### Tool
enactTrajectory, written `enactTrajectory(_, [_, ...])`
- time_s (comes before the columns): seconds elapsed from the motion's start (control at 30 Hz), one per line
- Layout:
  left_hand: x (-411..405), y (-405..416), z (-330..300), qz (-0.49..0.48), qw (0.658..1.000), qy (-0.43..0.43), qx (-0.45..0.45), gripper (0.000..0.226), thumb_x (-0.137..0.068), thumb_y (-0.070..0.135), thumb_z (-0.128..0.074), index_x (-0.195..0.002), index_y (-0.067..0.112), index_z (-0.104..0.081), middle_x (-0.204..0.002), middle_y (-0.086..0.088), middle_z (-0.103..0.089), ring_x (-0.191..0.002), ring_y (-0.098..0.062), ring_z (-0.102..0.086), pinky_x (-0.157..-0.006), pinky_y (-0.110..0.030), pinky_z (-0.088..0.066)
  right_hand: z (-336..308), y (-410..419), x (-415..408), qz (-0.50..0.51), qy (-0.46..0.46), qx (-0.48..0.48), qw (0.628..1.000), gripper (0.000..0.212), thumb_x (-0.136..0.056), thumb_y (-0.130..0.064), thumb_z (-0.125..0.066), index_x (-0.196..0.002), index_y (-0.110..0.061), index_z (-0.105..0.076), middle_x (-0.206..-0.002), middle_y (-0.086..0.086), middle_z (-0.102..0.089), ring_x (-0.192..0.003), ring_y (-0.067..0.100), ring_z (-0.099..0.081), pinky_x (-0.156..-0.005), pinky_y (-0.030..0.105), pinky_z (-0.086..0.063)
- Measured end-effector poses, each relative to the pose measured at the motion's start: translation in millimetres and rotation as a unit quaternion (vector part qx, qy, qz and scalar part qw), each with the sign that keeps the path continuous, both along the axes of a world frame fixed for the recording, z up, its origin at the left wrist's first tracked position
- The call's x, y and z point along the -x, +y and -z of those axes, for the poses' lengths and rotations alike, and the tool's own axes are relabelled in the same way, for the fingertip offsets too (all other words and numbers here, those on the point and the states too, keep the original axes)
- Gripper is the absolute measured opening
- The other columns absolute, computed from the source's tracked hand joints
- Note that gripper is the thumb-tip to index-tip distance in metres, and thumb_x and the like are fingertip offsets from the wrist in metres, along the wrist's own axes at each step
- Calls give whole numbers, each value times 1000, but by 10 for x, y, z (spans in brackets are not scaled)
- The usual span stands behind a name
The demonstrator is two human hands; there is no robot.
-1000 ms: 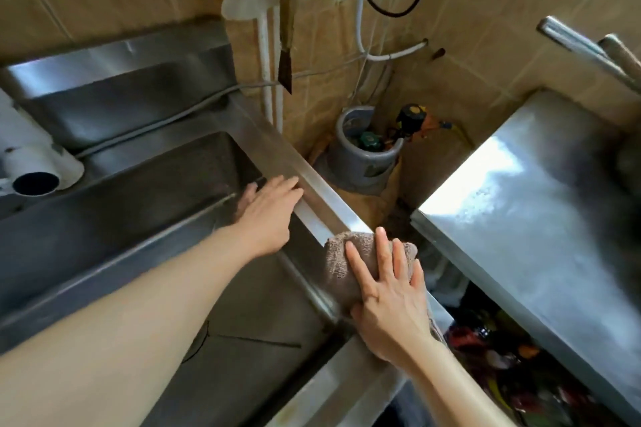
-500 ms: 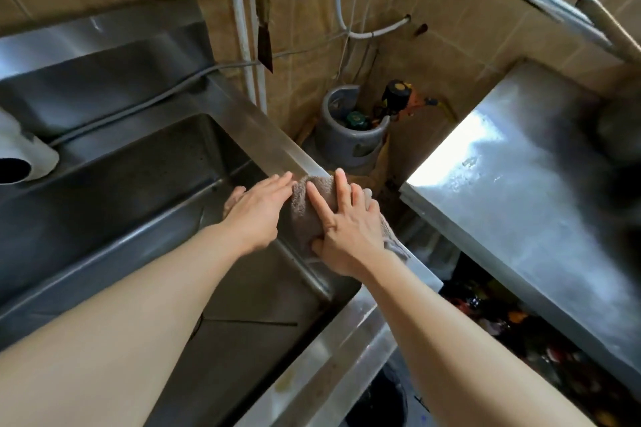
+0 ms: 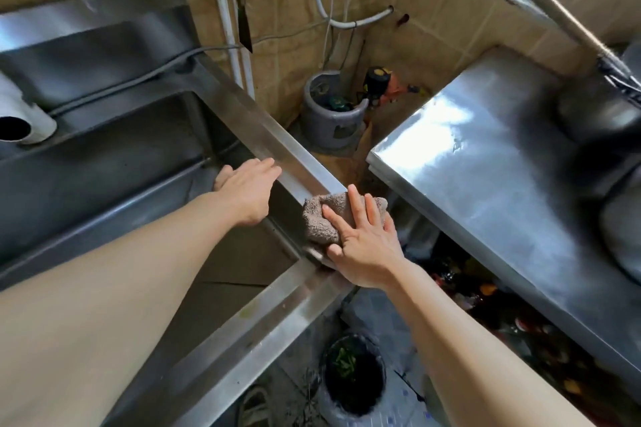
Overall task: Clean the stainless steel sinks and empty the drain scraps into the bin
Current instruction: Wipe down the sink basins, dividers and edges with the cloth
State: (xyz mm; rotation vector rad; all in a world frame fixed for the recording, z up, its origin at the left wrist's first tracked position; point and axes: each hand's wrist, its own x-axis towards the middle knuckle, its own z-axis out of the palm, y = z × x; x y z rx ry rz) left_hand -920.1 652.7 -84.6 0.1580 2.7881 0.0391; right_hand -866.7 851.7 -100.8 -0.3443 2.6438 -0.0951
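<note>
A stainless steel sink (image 3: 263, 128) fills the left of the view, its right rim running diagonally toward me. My right hand (image 3: 364, 239) presses a brown-grey cloth (image 3: 326, 218) flat on that rim near the front corner, fingers spread over it. My left hand (image 3: 248, 189) rests on the rim's inner edge just farther along, fingers together, holding nothing. On the floor below the front rim stands a round black bin (image 3: 352, 373) with green scraps inside. The sink's drain is hidden by my left arm.
A steel worktop (image 3: 503, 184) stands at the right, with dark pots (image 3: 603, 118) on it. A grey bucket (image 3: 333, 114) and a yellow-black tool (image 3: 378, 80) sit in the tiled corner. A white pipe end (image 3: 20, 125) lies at the left. Pipes and a knife hang on the wall.
My right hand has slid the cloth back along the rim toward the front corner, away from my left hand. The left hand has stayed on the rim. The view has tilted down, revealing the bin.
</note>
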Motion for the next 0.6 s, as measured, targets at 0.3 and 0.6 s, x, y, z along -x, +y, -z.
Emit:
enactTrajectory(0.3, [-1096, -30, -92, -62, 994, -66, -62, 62, -97, 29, -42, -152, 24, -16, -159, 5, -13, -146, -14, -12, -114, -46, -20, 16, 213, -115, -35, 11, 2, 999, 63, -96, -58, -24, -151, -39, -1, -156, 5, 28, -141, 33, 27, -115, 55, 13])
enactTrajectory(0.6, [-2057, -24, -72, -168, 977, -96, -83, 76, -81, 67, -53, -141, 25, -35, -146, 8, -38, -134, -15, -33, -103, -45, -27, 134, 286, -324, -195, 72, 26, 978, 73, -86, -68, -12, -151, -36, -7, -161, 4, 4, -147, 27, 11, -111, 49, 20])
